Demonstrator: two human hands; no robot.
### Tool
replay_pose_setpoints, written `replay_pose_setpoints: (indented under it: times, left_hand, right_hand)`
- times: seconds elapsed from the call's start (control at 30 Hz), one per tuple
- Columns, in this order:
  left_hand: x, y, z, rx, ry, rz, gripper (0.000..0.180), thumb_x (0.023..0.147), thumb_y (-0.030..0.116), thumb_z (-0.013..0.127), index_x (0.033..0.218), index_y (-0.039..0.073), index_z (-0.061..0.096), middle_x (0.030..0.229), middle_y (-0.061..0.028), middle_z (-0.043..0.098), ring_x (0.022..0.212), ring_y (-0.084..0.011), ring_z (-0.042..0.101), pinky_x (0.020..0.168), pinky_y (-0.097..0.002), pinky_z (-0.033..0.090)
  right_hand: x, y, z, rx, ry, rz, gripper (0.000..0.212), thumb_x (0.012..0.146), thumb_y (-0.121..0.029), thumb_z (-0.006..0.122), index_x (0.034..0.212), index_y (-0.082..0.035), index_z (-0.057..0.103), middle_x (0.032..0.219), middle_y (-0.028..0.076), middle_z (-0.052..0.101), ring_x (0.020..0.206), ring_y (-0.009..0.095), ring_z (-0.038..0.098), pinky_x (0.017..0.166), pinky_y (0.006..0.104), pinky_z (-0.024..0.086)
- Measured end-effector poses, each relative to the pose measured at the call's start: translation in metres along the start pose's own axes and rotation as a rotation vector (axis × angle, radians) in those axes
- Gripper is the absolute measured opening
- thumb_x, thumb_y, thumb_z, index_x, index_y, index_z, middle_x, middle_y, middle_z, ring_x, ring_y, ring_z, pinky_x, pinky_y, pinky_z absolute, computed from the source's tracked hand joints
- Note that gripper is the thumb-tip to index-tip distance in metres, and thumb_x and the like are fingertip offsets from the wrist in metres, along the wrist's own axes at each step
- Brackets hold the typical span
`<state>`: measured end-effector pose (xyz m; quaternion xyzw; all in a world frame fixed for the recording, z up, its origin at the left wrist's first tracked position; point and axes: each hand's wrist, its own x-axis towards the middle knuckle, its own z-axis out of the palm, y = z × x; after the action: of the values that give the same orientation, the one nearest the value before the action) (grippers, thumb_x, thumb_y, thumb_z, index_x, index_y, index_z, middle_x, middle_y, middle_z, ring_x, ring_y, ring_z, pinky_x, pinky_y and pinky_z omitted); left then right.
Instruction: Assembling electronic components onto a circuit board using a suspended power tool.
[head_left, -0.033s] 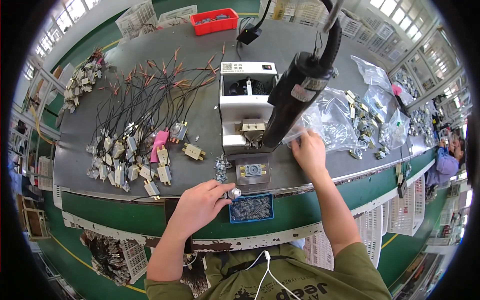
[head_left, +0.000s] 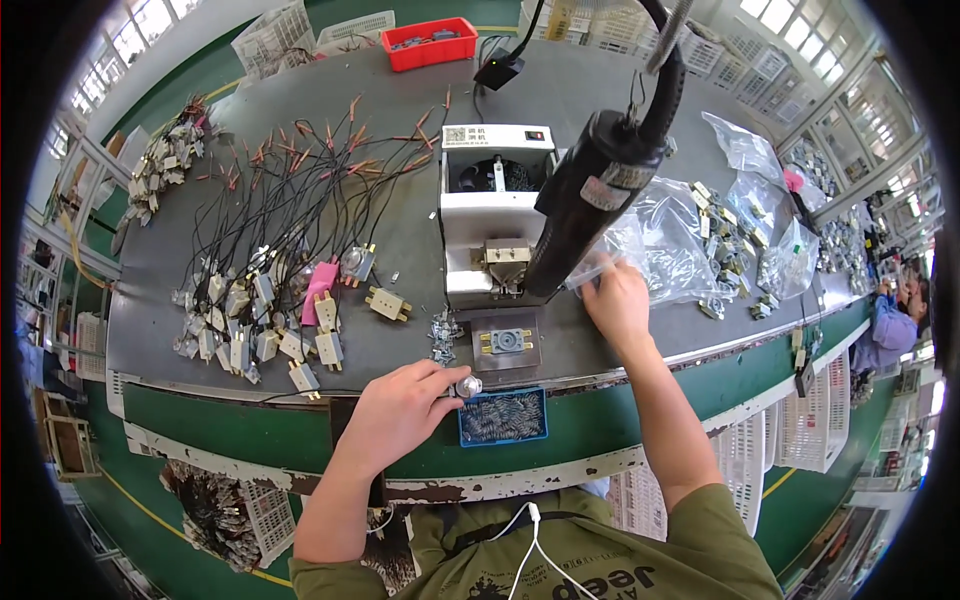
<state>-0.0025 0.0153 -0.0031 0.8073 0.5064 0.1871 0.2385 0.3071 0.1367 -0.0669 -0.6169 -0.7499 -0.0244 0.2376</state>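
Near the table's front edge, my left hand (head_left: 400, 408) is closed, thumb and fingers pinching a small clear domed part (head_left: 468, 386). Just right of it, a plug-like housing (head_left: 506, 341) with brass prongs lies in a flat fixture (head_left: 537, 358). My right hand (head_left: 618, 305) reaches beside the hanging black electric screwdriver (head_left: 590, 195), its fingers closed at the edge of a clear plastic bag (head_left: 668, 240). The fingertips are partly hidden by the plastic. Behind the fixture stands a white screw-feeder machine (head_left: 497, 225).
A blue tray (head_left: 503, 418) of small metal pieces sits at the front edge, with loose screws (head_left: 444, 335) nearby. Wired plugs (head_left: 250, 315) crowd the left. More housings (head_left: 735, 245) lie on the right. A red bin (head_left: 428, 44) stands at the back; another person (head_left: 890, 325) is far right.
The hanging screwdriver has swung very slightly, and my right hand has shifted a touch. My left hand stays in place with the clear domed part.
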Motion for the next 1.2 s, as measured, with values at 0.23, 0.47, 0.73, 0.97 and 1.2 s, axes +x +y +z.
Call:
replay_pose_setpoints:
  times: [0.23, 0.47, 0.73, 0.97, 1.2]
  left_hand:
    - [-0.001, -0.001, -0.001, -0.01, 0.017, -0.001, 0.034, 0.084, 0.021, 0.076, 0.117, 0.014, 0.07, 0.095, -0.0049, 0.067, 0.085, -0.0261, 0.067, 0.072, -0.0362, 0.054]
    - [0.004, -0.005, -0.003, -0.01, 0.027, 0.001, 0.034, 0.084, 0.019, 0.076, 0.117, 0.012, 0.07, 0.096, -0.0053, 0.067, 0.086, -0.0268, 0.067, 0.073, -0.0366, 0.054]
    - [0.0, -0.008, -0.002, -0.025, 0.028, -0.02, 0.034, 0.085, 0.021, 0.075, 0.117, 0.013, 0.07, 0.099, -0.0052, 0.068, 0.089, -0.0267, 0.068, 0.074, -0.0366, 0.055]
    - [-0.004, -0.005, 0.003, -0.01, 0.023, 0.0, 0.035, 0.085, 0.023, 0.075, 0.118, 0.014, 0.07, 0.1, -0.0052, 0.067, 0.089, -0.0268, 0.068, 0.074, -0.0371, 0.055]
    - [-0.006, -0.006, 0.001, -0.013, 0.038, -0.002, 0.035, 0.084, 0.022, 0.075, 0.118, 0.014, 0.07, 0.096, -0.0044, 0.066, 0.087, -0.0261, 0.067, 0.073, -0.0371, 0.055]
  right_hand:
    - [0.004, 0.013, 0.009, 0.139, 0.077, -0.058, 0.017, 0.083, -0.012, 0.068, 0.099, -0.008, 0.066, 0.077, 0.019, 0.067, 0.069, 0.04, 0.066, 0.066, 0.0479, 0.053]
    - [0.002, 0.004, -0.018, 0.114, 0.05, -0.072, 0.021, 0.084, -0.009, 0.068, 0.105, -0.006, 0.067, 0.088, 0.017, 0.069, 0.075, 0.039, 0.065, 0.068, 0.0472, 0.053]
    - [-0.065, -0.076, -0.059, 0.587, -0.301, -0.359, 0.022, 0.08, -0.011, 0.076, 0.101, -0.008, 0.069, 0.093, 0.006, 0.066, 0.083, 0.025, 0.065, 0.073, 0.0364, 0.053]
    - [-0.088, -0.108, -0.035, 0.399, -0.429, -0.498, 0.016, 0.08, -0.017, 0.078, 0.09, -0.009, 0.068, 0.084, 0.006, 0.061, 0.077, 0.026, 0.061, 0.069, 0.038, 0.052]
    - [-0.081, -0.105, -0.043, 0.536, -0.468, -0.483, 0.015, 0.079, -0.011, 0.077, 0.089, -0.007, 0.067, 0.089, 0.006, 0.066, 0.081, 0.027, 0.065, 0.07, 0.037, 0.054]
